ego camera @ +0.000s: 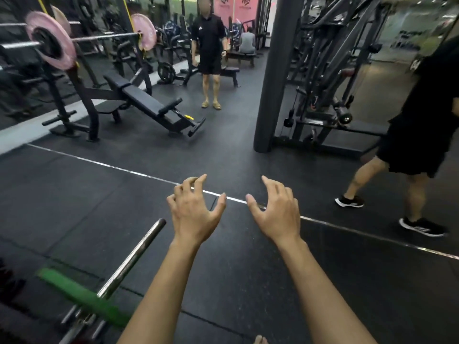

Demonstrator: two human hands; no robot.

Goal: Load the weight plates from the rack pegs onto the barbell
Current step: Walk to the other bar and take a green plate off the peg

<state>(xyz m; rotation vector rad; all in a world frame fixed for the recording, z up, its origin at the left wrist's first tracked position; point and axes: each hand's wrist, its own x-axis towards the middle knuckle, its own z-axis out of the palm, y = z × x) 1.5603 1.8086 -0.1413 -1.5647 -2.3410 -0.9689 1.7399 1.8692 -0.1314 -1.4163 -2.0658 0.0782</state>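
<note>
My left hand [195,214] and right hand [275,214] are side by side over the floor, apart, holding nothing. The barbell sleeve [134,256] lies lower left of my left hand, a plate [82,295] on it. Far left, a bench [146,101] sits under a racked barbell [99,37]; a pillar [275,70] stands ahead right.

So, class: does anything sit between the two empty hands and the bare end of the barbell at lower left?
Nothing visible does. The left hand and right hand hover open over bare floor, and the barbell sleeve beyond the green plate is clear.
</note>
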